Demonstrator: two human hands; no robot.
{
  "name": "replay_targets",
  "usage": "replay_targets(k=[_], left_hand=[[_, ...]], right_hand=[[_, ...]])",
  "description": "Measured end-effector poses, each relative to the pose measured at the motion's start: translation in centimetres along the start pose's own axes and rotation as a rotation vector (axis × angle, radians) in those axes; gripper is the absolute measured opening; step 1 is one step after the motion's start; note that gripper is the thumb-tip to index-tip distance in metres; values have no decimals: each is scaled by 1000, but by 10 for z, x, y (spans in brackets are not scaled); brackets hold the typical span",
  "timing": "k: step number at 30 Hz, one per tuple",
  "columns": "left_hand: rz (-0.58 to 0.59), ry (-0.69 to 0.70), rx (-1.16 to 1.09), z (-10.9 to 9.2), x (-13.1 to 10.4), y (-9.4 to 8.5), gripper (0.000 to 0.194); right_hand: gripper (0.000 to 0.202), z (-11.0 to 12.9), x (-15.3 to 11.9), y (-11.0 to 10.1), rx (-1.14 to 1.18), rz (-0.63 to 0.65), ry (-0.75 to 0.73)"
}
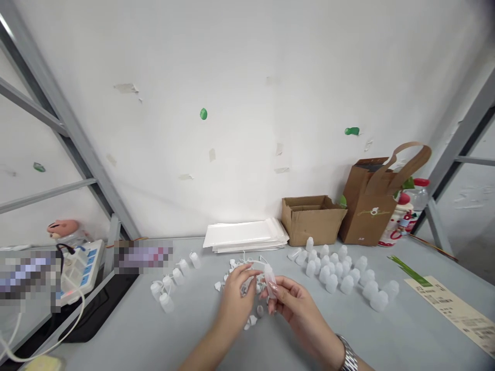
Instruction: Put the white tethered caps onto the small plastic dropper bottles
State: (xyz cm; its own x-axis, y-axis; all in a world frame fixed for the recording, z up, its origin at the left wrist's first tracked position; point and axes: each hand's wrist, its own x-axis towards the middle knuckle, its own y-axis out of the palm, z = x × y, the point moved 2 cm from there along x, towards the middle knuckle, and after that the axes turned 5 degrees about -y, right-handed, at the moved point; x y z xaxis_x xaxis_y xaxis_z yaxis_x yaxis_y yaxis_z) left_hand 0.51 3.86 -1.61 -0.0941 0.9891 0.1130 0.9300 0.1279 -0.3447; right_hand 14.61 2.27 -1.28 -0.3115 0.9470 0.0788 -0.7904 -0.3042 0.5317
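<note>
A small translucent white squeeze bottle stands nearly upright in my right hand, its thumb and fingers closed around the lower part. My left hand is just left of the bottle top, fingers bent together beside a thin white strap. What those fingertips hold is hidden. Beneath and around both hands lies a loose pile of small white caps, partly covered by the hands. To the left, several bottles with white tops form a rough line. Many translucent bottles stand grouped at the right.
White padded envelopes are stacked against the wall. Beside them stand an open cardboard box and a brown paper bag. A printed card lies far right. A black mat and a power strip are at left.
</note>
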Motion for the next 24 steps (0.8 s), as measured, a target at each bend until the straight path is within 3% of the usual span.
replay_targets(k=[3, 5, 9, 11, 18, 24], left_hand=[[-80, 112, 149, -2, -6, -2, 22], [-44, 107, 11, -7, -9, -3, 25], [269, -169, -544, -20, -13, 0, 25], [342, -263, -713, -25, -14, 1, 23], [356, -348, -859, -25, -14, 3, 23], [383, -392, -918, -23, -14, 4, 24]], right_hand=[[24, 1, 0, 0, -6, -12, 5], [25, 1, 0, 0, -20, -15, 7], [27, -3, 0, 0, -112, -12, -3], [28, -5, 0, 0, -176, -23, -18], [32, -5, 2, 1, -277, -62, -29], [30, -3, -1, 4, -142, -15, 17]])
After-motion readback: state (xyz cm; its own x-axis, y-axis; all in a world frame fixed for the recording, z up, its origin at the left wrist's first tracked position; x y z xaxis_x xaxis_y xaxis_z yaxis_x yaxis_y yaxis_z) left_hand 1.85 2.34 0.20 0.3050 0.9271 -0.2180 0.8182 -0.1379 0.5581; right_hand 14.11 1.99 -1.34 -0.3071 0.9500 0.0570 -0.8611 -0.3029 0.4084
